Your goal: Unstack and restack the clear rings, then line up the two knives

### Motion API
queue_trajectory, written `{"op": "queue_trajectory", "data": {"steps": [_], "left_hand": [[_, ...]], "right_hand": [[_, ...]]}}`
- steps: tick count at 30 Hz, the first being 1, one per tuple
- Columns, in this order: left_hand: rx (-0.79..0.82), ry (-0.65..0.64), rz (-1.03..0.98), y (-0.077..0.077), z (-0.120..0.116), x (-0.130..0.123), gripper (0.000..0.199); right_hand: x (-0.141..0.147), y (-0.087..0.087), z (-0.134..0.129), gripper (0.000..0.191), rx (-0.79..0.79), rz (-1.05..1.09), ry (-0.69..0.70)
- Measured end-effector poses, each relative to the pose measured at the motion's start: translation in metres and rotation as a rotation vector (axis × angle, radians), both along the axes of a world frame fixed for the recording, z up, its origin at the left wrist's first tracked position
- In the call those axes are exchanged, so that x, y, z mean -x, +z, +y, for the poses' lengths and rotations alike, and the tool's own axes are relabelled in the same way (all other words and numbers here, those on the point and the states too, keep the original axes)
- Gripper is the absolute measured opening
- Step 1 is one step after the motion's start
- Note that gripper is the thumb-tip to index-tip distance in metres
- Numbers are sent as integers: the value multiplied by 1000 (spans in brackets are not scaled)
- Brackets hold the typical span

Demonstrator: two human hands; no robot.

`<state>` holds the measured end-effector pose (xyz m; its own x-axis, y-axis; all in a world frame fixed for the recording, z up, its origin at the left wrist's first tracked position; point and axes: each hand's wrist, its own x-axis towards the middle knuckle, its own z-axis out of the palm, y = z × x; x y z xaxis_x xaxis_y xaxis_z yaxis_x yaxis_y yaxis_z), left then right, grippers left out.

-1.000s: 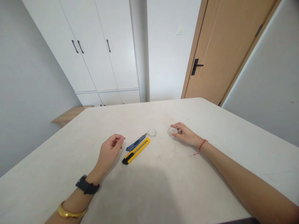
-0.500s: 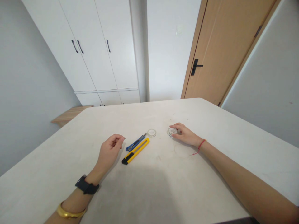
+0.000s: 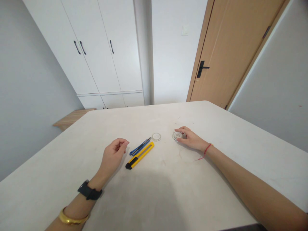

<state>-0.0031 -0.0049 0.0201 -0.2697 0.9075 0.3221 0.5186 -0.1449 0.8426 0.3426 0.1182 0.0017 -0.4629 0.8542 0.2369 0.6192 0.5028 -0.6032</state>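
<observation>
My right hand (image 3: 192, 139) is closed around the edge of a roll of clear tape (image 3: 177, 138) on the table, thumb on the near side and fingers on the far side. Whether more than one roll lies stacked there, I cannot tell. Another clear tape roll (image 3: 156, 140) lies flat to its left. Beside that are a blue utility knife (image 3: 139, 147) and, nearer me, a yellow utility knife (image 3: 141, 154), both slanting up to the right. My left hand (image 3: 113, 155) rests on the table left of the knives, its fingers curled together with nothing visible in them.
The pale table (image 3: 154, 195) has chamfered far corners. Behind it stand a white wardrobe (image 3: 91, 73) and a wooden door (image 3: 231, 48). A wooden ledge (image 3: 72, 118) sits past the far left edge. A dark object (image 3: 245, 227) shows at the bottom edge.
</observation>
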Motion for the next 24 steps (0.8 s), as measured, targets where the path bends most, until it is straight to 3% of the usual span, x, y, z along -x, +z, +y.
{"op": "queue_trajectory", "data": {"steps": [24], "left_hand": [[-7,-8,-4,1,0,-1,26]], "right_hand": [[1,-1,0,42,10,7,-11]]}}
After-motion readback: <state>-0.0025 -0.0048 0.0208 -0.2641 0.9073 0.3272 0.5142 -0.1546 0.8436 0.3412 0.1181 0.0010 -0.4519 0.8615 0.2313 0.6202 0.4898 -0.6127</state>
